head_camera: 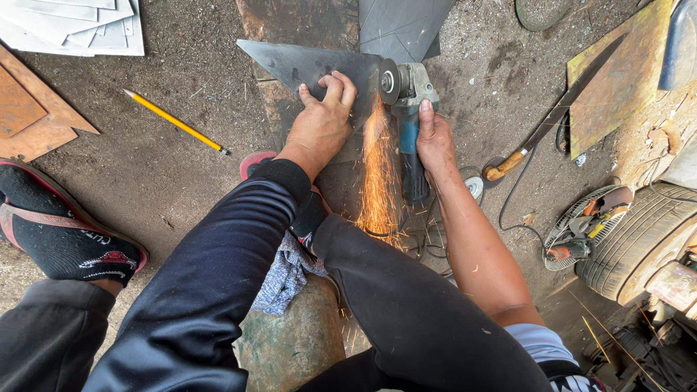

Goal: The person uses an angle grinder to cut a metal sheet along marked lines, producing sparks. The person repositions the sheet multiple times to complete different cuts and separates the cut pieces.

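My left hand (pixel 323 116) presses flat on a dark triangular steel plate (pixel 301 64) lying on the ground. My right hand (pixel 433 141) grips the blue body of an angle grinder (pixel 408 109). Its disc (pixel 389 80) meets the plate's right edge just beside my left fingers. A stream of orange sparks (pixel 377 174) shoots back toward my knees.
A yellow pencil (pixel 174 121) lies on the dirt at left, near plywood pieces (pixel 29 116) and grey sheets (pixel 72 25). A long blade with a wooden handle (pixel 541 123), a rusty plate (pixel 617 80), a fan guard with tools (pixel 584 225) and a tyre (pixel 639 239) sit right. My sandalled foot (pixel 62 225) is at left.
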Tool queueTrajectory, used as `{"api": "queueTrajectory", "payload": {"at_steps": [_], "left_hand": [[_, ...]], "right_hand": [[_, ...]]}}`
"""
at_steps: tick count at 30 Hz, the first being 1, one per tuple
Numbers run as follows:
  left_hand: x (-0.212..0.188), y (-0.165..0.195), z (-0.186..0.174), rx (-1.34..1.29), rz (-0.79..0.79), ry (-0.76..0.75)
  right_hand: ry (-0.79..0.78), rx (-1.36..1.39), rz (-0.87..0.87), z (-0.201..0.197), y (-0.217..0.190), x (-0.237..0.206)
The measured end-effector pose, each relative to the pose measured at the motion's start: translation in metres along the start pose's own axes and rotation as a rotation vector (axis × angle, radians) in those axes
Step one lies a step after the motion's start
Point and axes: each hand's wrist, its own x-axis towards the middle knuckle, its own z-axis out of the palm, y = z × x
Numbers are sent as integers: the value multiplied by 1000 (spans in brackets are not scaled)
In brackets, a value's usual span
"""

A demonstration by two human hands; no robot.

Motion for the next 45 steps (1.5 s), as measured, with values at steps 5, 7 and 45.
{"api": "queueTrajectory", "payload": {"at_steps": [5, 7, 45], "left_hand": [[1, -1, 0, 4, -23, 50], [0, 0, -1, -4, -19, 47], [-2, -5, 5, -14, -48, 98]], "right_hand": [[22, -53, -11, -1, -1, 2], [23, -83, 0, -1, -1, 0], [-23, -6, 1, 0, -24, 10]]}}
